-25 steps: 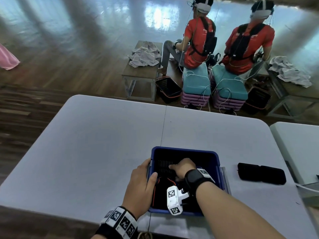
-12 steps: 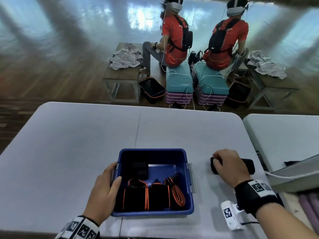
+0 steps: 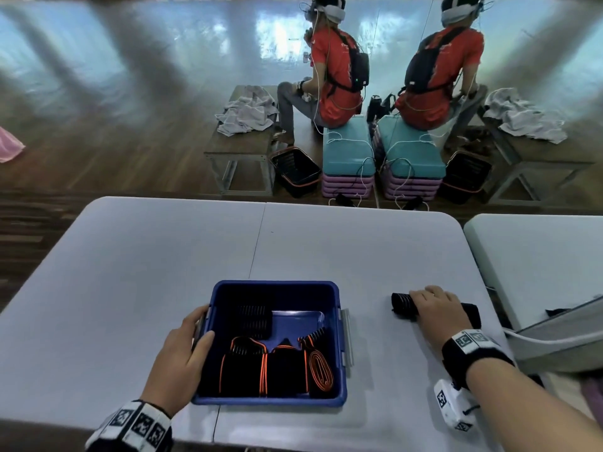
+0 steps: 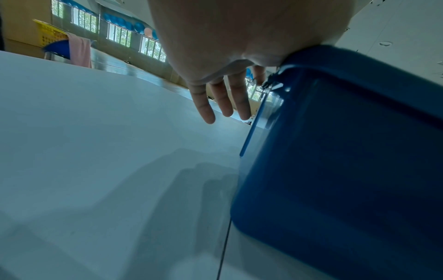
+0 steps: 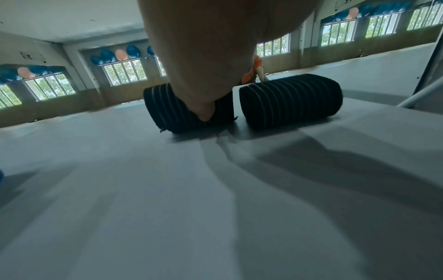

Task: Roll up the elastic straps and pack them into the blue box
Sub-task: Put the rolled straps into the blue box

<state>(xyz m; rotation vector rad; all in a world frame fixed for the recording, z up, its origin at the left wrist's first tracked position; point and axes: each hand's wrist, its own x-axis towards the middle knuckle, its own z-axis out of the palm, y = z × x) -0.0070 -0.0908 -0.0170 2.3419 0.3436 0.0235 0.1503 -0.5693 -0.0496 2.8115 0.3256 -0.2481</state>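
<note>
The blue box [image 3: 339,396] stands on the white table [image 3: 146,288] in front of me. It holds several rolled straps, black with orange edges [image 3: 248,370], plus a plain black roll [image 3: 253,321] at the back left. My left hand [image 3: 182,350] rests on the box's left rim, thumb over the edge, its fingers [image 4: 223,100] straight beside the blue box [image 4: 347,161]. Two black rolled straps lie end to end right of the box. My right hand [image 3: 430,305] grips the left roll [image 3: 403,305], thumb against its near side [image 5: 167,108]. The other roll [image 5: 290,100] lies free beside it.
A second white table [image 3: 538,262] butts up at the right, with a narrow gap between. A metal latch [image 3: 347,337] sticks out from the box's right wall. Beyond the far edge two persons sit with their backs to me, by benches [image 3: 241,148] with towels and dark baskets.
My right hand has left the inside of the box and gone right to the black roll on the table, which it now grips. My left hand stays on the box's rim.
</note>
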